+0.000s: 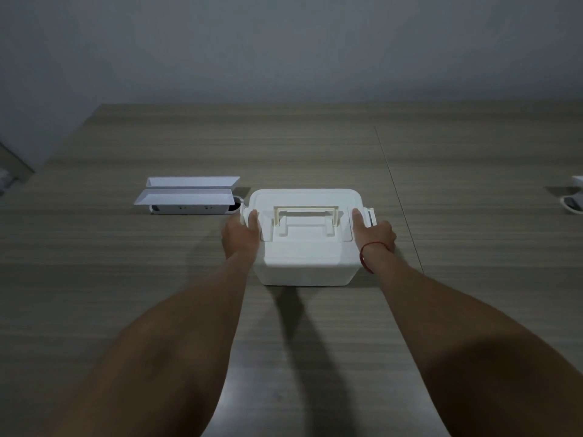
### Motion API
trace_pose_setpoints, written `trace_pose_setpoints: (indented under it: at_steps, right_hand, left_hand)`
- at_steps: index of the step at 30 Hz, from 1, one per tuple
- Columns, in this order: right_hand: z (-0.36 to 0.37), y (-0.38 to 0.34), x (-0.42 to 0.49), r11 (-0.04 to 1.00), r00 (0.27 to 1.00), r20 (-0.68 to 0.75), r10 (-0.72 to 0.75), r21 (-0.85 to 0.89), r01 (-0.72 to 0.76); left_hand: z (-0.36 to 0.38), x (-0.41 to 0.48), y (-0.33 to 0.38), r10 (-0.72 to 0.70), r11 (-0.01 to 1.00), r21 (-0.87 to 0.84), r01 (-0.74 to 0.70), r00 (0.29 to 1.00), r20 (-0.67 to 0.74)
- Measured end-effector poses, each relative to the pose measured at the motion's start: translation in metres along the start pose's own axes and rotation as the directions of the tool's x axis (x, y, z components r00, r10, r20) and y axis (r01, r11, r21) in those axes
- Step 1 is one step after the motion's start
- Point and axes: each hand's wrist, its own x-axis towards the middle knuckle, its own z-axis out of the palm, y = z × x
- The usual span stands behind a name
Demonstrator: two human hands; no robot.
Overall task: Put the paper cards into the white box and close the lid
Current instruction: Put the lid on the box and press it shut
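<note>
Stretching across almost the whole view, the wooden bench [315,146] carries everything, and a thin seam runs over it on the right side. The white box [307,263] stands on it near the middle, directly in front of the person, with its lid [303,200] on top and a flat handle [306,212] lying on the lid. Both forearms reach forward to the box. The left hand [241,238] lies against the left end of the box, its fingers [253,217] bent over the lid edge at the side latch [243,212]. The right hand [375,236] holds the right end in the same way, fingers on the lid edge just beside the right latch [371,216]; a red string [366,257] goes around this wrist. Both hands grip the box at its ends. To the left of the box, near but apart, the paper cards [189,190] lie folded on a low white holder [192,209]. At the far right edge a small white object [572,197] is partly cut off and I cannot tell what it is.
</note>
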Motion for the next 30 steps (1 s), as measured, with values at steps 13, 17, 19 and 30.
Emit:
trace_pose_setpoints:
  at_steps: [13,17,19,30]
  right_hand:
    - [0.000,-0.001,-0.008,0.978,0.980,-0.061,-0.187,-0.106,0.180]
    - [0.001,0.000,-0.010,0.985,0.983,-0.065,-0.174,-0.031,0.172]
    - [0.000,-0.003,-0.005,0.991,0.995,-0.043,-0.088,0.093,0.092]
    - [0.007,-0.016,-0.010,0.985,0.984,-0.084,-0.158,-0.078,0.152]
  left_hand:
    - [-0.001,-0.004,0.001,0.055,0.998,-0.013,-0.054,0.995,0.086]
    - [-0.001,-0.004,0.003,0.054,0.998,0.024,-0.056,0.994,0.100]
    - [0.000,-0.003,0.004,0.058,0.998,0.033,-0.062,0.993,0.103]
    - [0.001,-0.003,0.010,0.071,0.995,0.057,-0.076,0.994,0.079]
